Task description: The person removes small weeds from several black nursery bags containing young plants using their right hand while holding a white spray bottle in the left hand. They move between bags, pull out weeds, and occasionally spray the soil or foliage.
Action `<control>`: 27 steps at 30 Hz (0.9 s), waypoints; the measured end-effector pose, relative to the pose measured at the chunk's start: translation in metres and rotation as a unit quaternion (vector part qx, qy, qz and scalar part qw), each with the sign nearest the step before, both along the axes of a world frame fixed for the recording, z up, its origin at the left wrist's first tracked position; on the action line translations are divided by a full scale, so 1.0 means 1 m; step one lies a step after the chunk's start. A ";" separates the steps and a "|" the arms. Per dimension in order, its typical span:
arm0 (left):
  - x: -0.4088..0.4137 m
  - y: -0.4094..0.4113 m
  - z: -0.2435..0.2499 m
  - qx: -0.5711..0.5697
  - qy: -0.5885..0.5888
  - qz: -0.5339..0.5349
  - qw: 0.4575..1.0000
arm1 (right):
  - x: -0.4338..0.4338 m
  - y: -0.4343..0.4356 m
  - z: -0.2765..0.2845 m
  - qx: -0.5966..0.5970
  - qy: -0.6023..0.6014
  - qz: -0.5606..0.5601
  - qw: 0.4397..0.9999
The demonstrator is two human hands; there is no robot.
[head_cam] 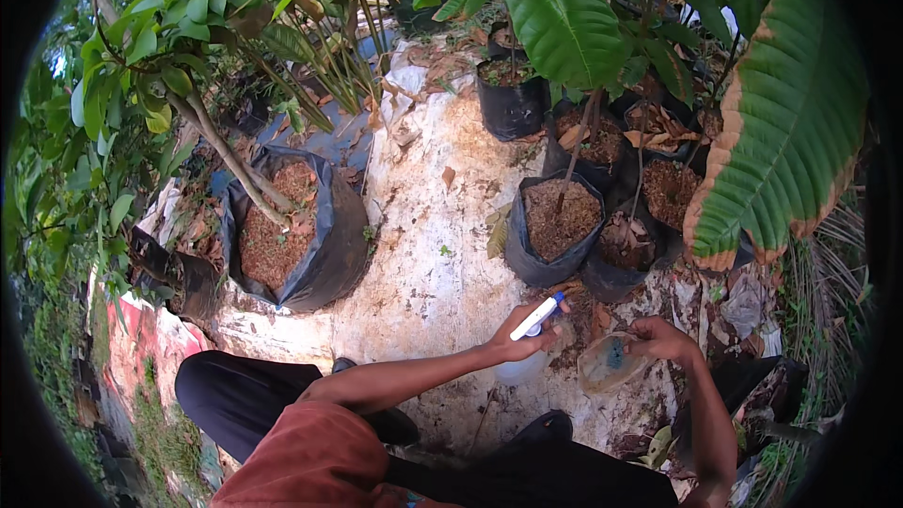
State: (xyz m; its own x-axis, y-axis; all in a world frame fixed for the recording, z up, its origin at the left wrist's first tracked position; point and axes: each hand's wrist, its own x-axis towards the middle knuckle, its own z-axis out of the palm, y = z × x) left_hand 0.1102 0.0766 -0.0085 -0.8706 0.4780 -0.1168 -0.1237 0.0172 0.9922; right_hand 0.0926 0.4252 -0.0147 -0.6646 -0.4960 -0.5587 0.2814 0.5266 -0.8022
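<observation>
My left hand (525,335) is wrapped around the neck of a spray bottle with a white trigger head (537,317) and a blue nozzle. The bottle's translucent body (520,370) hangs below the hand, over the pale ground sheet. To its right, my right hand (663,340) grips the near rim of a clear, soiled plastic container (600,370). A small heap of blue-green material (616,354) lies inside it. Just beyond both hands stands a black poly grow bag (547,268) of brown soil, from which a thin stem (575,155) rises.
On the left, a larger black grow bag (346,233) holds a woody, branching plant (211,127). Several smaller bags, such as one with dry leaves (624,243), crowd the right. A big brown-edged leaf (783,120) overhangs them. Beneath everything lies a stained white woven sheet (423,226).
</observation>
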 end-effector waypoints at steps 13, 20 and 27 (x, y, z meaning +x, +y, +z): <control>-0.012 -0.188 0.060 0.028 0.118 0.402 0.907 | -0.061 -0.227 0.059 -0.085 0.006 0.088 0.992; 0.020 -0.249 0.027 -0.017 0.108 0.587 0.802 | -0.087 -0.359 0.025 -0.122 0.069 -0.018 0.990; -0.013 -0.253 -0.043 -0.075 0.068 0.551 0.829 | -0.118 -0.376 -0.052 -0.022 0.145 -0.078 0.986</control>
State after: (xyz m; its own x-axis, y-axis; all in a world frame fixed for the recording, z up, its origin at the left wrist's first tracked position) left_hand 0.0970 -0.1760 -0.0519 -0.7793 -0.6258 0.0328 -0.0329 0.0931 0.9951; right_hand -0.0254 0.0497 -0.0665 -0.8635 -0.3940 -0.3148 0.1126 0.4579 -0.8819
